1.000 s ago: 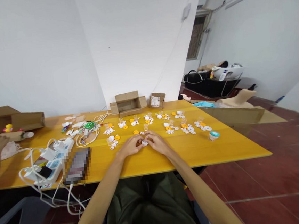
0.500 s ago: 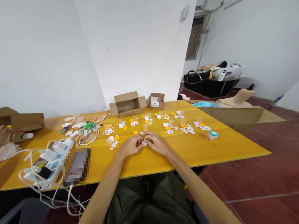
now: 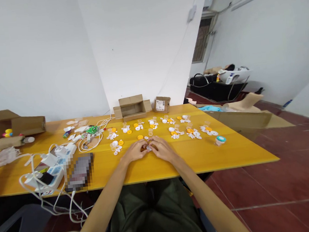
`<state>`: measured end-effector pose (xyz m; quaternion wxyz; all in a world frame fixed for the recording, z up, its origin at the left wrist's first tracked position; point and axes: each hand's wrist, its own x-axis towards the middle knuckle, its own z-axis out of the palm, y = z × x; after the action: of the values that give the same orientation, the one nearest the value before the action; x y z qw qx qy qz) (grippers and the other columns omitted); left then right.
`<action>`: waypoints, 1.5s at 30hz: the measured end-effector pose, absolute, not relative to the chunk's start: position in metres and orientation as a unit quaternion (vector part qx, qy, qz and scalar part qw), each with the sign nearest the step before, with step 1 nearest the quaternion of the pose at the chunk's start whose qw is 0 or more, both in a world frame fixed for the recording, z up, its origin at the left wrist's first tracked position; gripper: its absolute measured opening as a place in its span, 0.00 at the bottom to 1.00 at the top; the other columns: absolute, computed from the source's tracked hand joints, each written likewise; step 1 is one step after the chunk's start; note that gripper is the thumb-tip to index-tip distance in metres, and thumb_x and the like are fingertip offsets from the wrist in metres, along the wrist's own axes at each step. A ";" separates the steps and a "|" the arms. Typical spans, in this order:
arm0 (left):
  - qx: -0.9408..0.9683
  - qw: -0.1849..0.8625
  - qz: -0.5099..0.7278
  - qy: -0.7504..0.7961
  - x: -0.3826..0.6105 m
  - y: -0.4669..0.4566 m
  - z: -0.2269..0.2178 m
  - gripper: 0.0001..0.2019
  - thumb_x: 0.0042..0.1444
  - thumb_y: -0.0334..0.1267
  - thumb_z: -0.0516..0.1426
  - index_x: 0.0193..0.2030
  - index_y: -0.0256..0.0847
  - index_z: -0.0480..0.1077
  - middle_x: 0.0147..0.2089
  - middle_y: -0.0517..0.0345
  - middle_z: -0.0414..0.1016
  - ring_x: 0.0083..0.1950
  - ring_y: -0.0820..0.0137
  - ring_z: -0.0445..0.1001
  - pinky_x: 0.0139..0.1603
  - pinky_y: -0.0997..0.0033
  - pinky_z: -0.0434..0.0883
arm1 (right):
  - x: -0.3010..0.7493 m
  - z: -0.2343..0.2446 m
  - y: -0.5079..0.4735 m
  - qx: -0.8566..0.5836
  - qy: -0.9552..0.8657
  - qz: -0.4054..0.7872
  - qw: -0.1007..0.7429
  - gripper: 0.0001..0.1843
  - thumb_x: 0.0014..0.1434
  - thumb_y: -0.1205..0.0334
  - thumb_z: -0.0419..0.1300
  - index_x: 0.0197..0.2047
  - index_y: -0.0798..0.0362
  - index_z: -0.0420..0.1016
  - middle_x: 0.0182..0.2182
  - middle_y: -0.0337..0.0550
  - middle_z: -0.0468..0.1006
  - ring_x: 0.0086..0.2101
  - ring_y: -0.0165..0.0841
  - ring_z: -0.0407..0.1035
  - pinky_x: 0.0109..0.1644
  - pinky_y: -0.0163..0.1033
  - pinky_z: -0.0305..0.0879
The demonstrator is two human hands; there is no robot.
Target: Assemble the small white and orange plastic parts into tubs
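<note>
My left hand [image 3: 135,151] and my right hand [image 3: 161,148] meet above the front middle of the table. Their fingertips pinch a small whitish plastic part [image 3: 149,148] between them; much of it is hidden, so its exact kind does not show. Just beyond the fingers lie an orange disc [image 3: 140,137] and a small white piece with holes [image 3: 146,137]. A clear plastic cup [image 3: 150,132] stands right behind my right hand.
Groups of white discs, orange discs and clear cups spread over the yellow table [image 3: 201,158]. A teal-lidded jar [image 3: 220,140] sits at right, open cardboard boxes [image 3: 131,110] at the back. Leftward are a phone [image 3: 79,172], power strip [image 3: 57,171], cables and a toy duck [image 3: 8,132].
My hands hold nearly the same pose around the small part. At far left, another person's hand has drawn back toward the frame edge, uncovering the toy duck.
</note>
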<state>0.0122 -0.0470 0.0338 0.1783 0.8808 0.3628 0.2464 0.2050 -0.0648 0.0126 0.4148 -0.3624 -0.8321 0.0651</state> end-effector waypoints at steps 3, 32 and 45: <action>0.880 0.177 0.244 0.367 0.012 -0.047 0.034 0.10 0.61 0.46 0.55 0.36 0.43 0.70 0.32 0.60 0.71 0.33 0.69 0.67 0.38 0.69 0.67 | 0.205 0.012 -0.065 -0.363 -0.831 0.066 0.417 0.09 0.64 0.66 0.56 0.33 0.47 0.74 0.43 0.46 0.78 0.44 0.39 0.71 0.50 0.47 0.69; 0.880 0.179 0.246 0.365 0.014 -0.049 0.038 0.09 0.61 0.45 0.55 0.34 0.43 0.69 0.32 0.60 0.71 0.34 0.68 0.68 0.39 0.69 0.67 | 0.205 0.013 -0.066 -0.358 -0.836 0.048 0.412 0.15 0.54 0.76 0.54 0.34 0.46 0.75 0.41 0.42 0.79 0.42 0.38 0.72 0.49 0.44 0.70; 0.883 0.177 0.233 0.368 0.015 -0.051 0.042 0.10 0.61 0.45 0.55 0.34 0.42 0.68 0.32 0.61 0.70 0.33 0.70 0.66 0.38 0.71 0.66 | 0.205 0.016 -0.067 -0.342 -0.842 0.026 0.417 0.15 0.54 0.77 0.53 0.34 0.48 0.72 0.40 0.43 0.78 0.42 0.37 0.71 0.48 0.43 0.69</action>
<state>0.0146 -0.0511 0.0419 0.1766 0.8826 0.3683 0.2329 0.2053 -0.0673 0.0158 0.4168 -0.3422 -0.8417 0.0259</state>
